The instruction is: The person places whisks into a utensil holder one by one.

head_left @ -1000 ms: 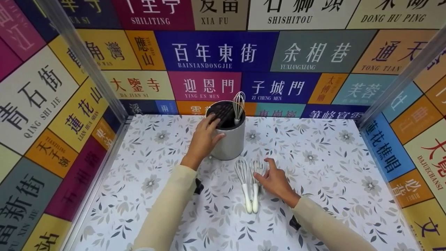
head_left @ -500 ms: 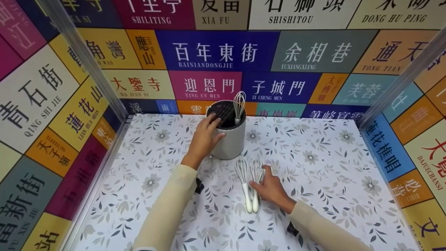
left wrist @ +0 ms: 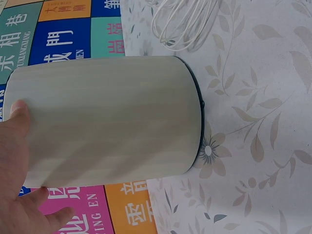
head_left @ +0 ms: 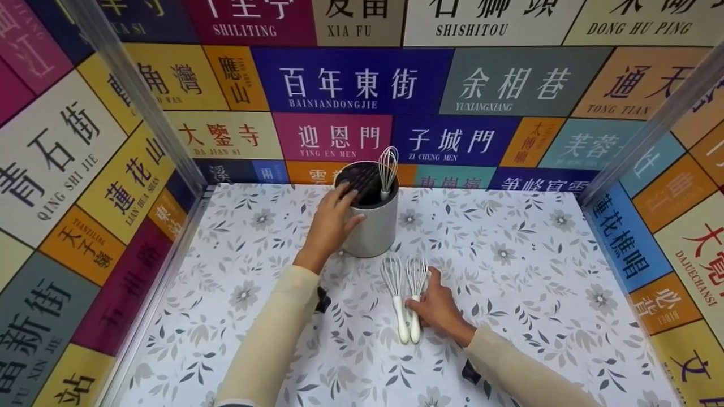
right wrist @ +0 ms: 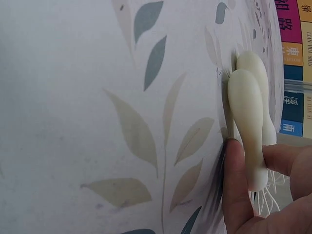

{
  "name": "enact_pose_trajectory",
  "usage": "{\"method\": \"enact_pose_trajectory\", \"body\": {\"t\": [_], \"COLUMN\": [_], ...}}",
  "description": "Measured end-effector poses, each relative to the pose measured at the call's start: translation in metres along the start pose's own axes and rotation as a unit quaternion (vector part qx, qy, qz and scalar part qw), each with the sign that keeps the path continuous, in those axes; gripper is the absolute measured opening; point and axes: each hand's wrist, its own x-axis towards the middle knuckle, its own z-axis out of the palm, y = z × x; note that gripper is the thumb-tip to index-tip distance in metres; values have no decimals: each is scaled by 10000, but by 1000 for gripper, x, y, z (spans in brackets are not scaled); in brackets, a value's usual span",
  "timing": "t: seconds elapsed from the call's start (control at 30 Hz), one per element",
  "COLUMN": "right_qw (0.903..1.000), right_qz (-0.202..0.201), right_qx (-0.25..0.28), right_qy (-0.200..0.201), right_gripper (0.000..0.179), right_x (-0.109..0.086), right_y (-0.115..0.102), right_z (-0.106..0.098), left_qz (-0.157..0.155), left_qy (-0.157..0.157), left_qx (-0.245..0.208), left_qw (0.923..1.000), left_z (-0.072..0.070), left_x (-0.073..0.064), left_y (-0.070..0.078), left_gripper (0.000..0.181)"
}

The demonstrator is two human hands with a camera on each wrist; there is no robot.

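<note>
A grey cylindrical utensil holder (head_left: 370,232) with a black slotted inside stands near the back of the table. My left hand (head_left: 328,223) holds it at the upper left, fingers over the rim; the left wrist view shows the thumb on its smooth wall (left wrist: 112,117). One whisk (head_left: 388,169) stands in the holder, wires up. In front, two whisks with cream handles lie side by side: a left whisk (head_left: 400,322) and a right whisk (head_left: 415,328). My right hand (head_left: 441,308) pinches the right one near the handle's top, thumb and finger on either side of the handle (right wrist: 246,107).
The table (head_left: 243,339) wears a white cloth with grey leaves and flowers. Colourful sign-covered panels (head_left: 350,79) rise behind and at both sides, with clear corner strips (head_left: 136,96) between them.
My right hand has come down and slightly left from beside the whisk's wires onto its handle, closing thumb and finger there. The left hand and the holder have stayed in place.
</note>
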Motion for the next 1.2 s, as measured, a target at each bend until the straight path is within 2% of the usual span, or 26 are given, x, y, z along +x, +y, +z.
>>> {"method": "enact_pose_trajectory", "body": {"t": [0.23,0.43,0.63,1.03,1.2], "right_qw": [9996,9994,9992,9987,9972], "right_qz": [222,260,105,42,98], "right_qx": [116,223,235,296,668], "right_qy": [-128,48,310,419,335], "right_gripper": [89,79,71,69,69], "right_x": [0,2,6,12,16], "right_y": [0,1,-1,-17,-25], "right_z": [-1,-2,-6,-24,-30], "left_qz": [-3,32,152,87,47], "left_qy": [-15,-17,152,33,-18], "left_qx": [52,-18,-27,17,36], "left_qw": [10000,10000,9998,10000,10000], "left_z": [1,2,2,1,1], "left_x": [0,0,0,1,1], "left_y": [1,0,-1,-1,-1], "left_gripper": [61,61,60,61,61]}}
